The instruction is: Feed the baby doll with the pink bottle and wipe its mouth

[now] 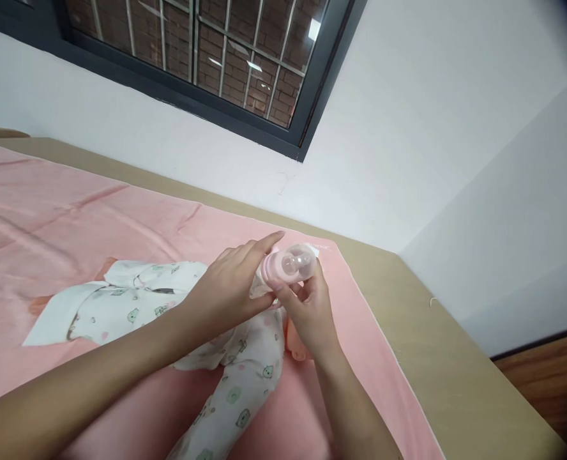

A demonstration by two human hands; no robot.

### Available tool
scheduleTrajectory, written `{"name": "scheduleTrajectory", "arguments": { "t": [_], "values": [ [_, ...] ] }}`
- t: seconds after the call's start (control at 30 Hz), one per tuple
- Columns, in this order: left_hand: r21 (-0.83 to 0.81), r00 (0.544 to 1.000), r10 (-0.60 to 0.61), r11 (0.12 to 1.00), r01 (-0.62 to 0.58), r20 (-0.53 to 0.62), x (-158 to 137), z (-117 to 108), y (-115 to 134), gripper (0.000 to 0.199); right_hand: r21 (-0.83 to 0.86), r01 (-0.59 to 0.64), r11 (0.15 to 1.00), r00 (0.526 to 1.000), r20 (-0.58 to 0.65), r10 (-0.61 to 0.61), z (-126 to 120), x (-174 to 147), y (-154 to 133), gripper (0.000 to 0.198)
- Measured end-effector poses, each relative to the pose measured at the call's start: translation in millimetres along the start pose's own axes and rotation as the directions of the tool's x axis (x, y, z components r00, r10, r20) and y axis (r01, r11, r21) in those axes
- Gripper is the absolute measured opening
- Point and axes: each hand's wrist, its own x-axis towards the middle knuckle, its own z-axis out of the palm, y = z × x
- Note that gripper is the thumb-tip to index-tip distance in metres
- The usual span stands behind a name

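A baby bottle (283, 265) with a pink collar and a clear dome cap over its teat is tilted toward me. My left hand (230, 278) is closed around the bottle's body from the left. On the right side, my right hand (309, 313) is also closed on it, its thumb against the pink collar. Below the hands lies what looks like a baby doll in white clothes (245, 358) printed with small green animals. Its feet point left, and its head is mostly hidden behind my right hand and the bottle.
A pink blanket (154, 230) with some creases lies under the doll. It covers much of a wooden surface (408, 319), whose edge meets a white wall (384, 128). Above is a dark-framed window (297, 137) with bars. At right, a small hook-like thing (433, 301) is on the wood's edge.
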Motion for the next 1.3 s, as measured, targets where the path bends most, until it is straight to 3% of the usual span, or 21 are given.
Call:
{"name": "scheduleTrajectory", "arguments": {
  "t": [0.17, 0.27, 0.43, 0.5, 0.6, 0.73, 0.87, 1.0, 1.17, 1.3],
  "values": [
    [0.067, 1.000, -0.009, 0.998, 0.007, 0.028, 1.3, 0.4, -1.8, 0.071, -0.045, 0.038, 0.998, 0.998, -0.044, -0.040, -9.9, 2.0, -7.2, 0.041],
    [0.092, 0.999, -0.043, 0.995, 0.040, 0.028, 5.3, -6.1, -8.2, 0.068, -0.080, 0.091, 0.993, 0.984, -0.143, -0.102, -24.5, 9.1, -12.4, 0.041],
    [0.080, 0.986, -0.168, 0.983, 0.168, -0.002, 19.4, -25.3, -42.9, 0.048, -0.180, 0.125, 0.976, 0.882, -0.431, -0.192, -82.0, 42.0, 12.1, 0.048],
    [0.078, 0.967, -0.253, 0.964, 0.256, -0.040, 24.5, -33.2, -62.6, 0.047, -0.262, 0.052, 0.964, 0.837, -0.515, -0.185, -113.8, 55.1, 38.6, 0.050],
    [0.097, 0.914, -0.402, 0.909, 0.406, -0.059, 28.4, -42.2, -92.4, 0.050, -0.384, -0.183, 0.905, 0.783, -0.614, -0.103, -157.1, 64.1, 90.9, 0.054],
    [0.189, 0.848, -0.525, 0.828, 0.529, -0.075, 26.7, -47.4, -128.7, 0.056, -0.573, -0.447, 0.687, 0.781, -0.625, -0.013, -189.6, 56.0, 158.8, 0.053],
    [0.262, 0.814, -0.577, 0.776, 0.573, -0.072, 21.6, -47.6, -154.9, 0.057, -0.682, -0.537, 0.497, 0.799, -0.600, 0.041, -199.7, 41.8, 196.7, 0.062],
    [0.269, 0.784, -0.619, 0.747, 0.608, -0.054, 14.7, -46.9, -172.6, 0.059, -0.725, -0.553, 0.410, 0.812, -0.579, 0.072, -203.4, 37.5, 206.0, 0.068],
    [0.273, 0.786, -0.617, 0.749, 0.604, -0.048, 6.3, -39.8, -197.4, 0.066, -0.691, -0.589, 0.419, 0.785, -0.612, 0.096, -203.3, 39.7, 205.4, 0.092],
    [0.285, 0.793, -0.608, 0.754, 0.592, -0.039, 1.4, -27.1, -215.3, 0.066, -0.676, -0.599, 0.429, 0.777, -0.620, 0.108, -201.1, 38.8, 202.8, 0.095]
  ]
}}
